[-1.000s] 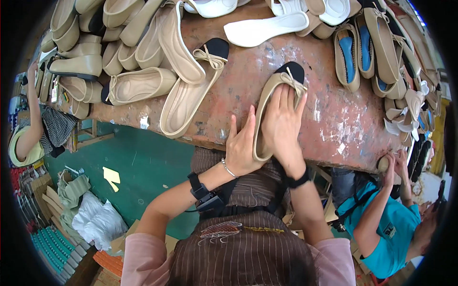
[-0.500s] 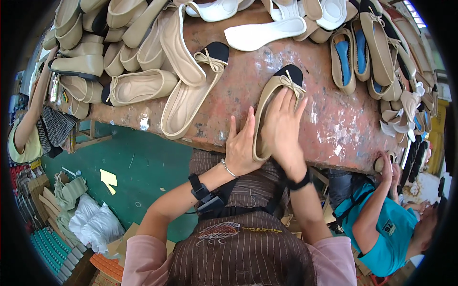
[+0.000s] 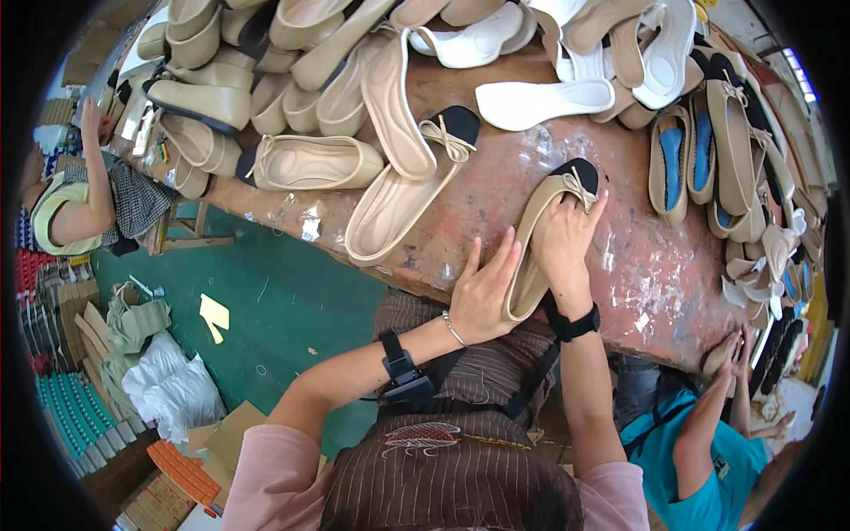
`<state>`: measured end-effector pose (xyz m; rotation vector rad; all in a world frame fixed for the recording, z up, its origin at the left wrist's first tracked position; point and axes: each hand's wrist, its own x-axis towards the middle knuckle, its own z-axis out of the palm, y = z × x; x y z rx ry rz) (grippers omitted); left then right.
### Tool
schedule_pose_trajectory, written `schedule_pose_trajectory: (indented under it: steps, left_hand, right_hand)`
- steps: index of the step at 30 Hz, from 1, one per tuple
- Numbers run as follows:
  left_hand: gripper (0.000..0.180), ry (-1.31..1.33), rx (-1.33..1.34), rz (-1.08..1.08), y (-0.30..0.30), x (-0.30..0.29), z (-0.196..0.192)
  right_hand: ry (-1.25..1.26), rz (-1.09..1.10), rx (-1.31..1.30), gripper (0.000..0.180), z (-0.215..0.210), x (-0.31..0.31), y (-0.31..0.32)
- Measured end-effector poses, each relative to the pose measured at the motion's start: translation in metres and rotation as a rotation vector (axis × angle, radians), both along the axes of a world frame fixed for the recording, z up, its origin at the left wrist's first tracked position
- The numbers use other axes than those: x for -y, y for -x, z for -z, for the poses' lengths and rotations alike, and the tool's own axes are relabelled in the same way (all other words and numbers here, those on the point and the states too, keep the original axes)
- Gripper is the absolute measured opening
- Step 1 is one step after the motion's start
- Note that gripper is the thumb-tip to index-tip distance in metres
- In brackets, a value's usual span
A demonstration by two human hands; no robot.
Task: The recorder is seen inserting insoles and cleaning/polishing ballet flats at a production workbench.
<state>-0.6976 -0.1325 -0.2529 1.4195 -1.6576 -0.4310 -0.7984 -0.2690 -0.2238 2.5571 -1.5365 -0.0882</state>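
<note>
A beige ballet flat with a black toe and a thin bow (image 3: pixel 529 290) lies at the near edge of the worktable, its toe pointing away from me. My left hand (image 3: pixel 482 296) holds its left side and heel, fingers stretched along the outside. Inside the shoe is my right hand (image 3: pixel 565 243), most of its fingers tucked toward the toe and hidden there, the index finger sticking out past the bow. To the left lies a similar flat (image 3: pixel 390 208), with a loose beige insole (image 3: pixel 394 111) resting across it. A white insole (image 3: pixel 544 103) lies farther back.
Beige shoes (image 3: pixel 310 162) pile up at the far left. More flats with blue inside (image 3: pixel 670 168) stand at the right of the worktable (image 3: pixel 655 274). A co-worker in a teal shirt (image 3: pixel 699 460) handles a shoe at right; another person (image 3: pixel 75 208) is at far left.
The view has shifted, so the table scene sits farther right and lower. My right fingers have gone from lying over the bow to tucked into the toe, index finger outside.
</note>
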Motion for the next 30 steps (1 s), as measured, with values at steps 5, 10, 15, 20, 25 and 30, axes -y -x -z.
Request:
schedule_pose_trajectory:
  steps: [5,10,15,20,25,30]
  left_hand:
    - [0.095,-0.044,0.137,0.037,-0.007,0.008,-0.018]
    - [0.035,-0.497,-0.655,-0.028,-0.074,-0.001,-0.080]
    - [0.032,-0.059,-0.304,-0.084,-0.141,-0.005,-0.111]
    - [0.030,-0.301,0.178,-0.184,-0.163,0.000,-0.093]
    - [0.037,-0.575,0.350,-0.300,-0.153,-0.012,-0.104]
    - [0.027,-0.196,0.373,-0.402,-0.111,0.005,-0.138]
  right_hand:
    - [-0.107,-0.170,0.106,0.036,-0.010,0.007,0.022]
    - [-0.985,-0.024,1.211,0.024,-0.109,0.066,0.046]
    - [-0.640,0.624,1.275,0.043,-0.048,0.120,0.039]
    - [-0.333,0.761,0.811,0.083,-0.003,0.139,-0.056]
    - [-0.411,0.798,1.055,0.042,-0.018,0.140,-0.039]
    - [-0.690,0.576,1.981,0.038,-0.047,0.096,0.035]
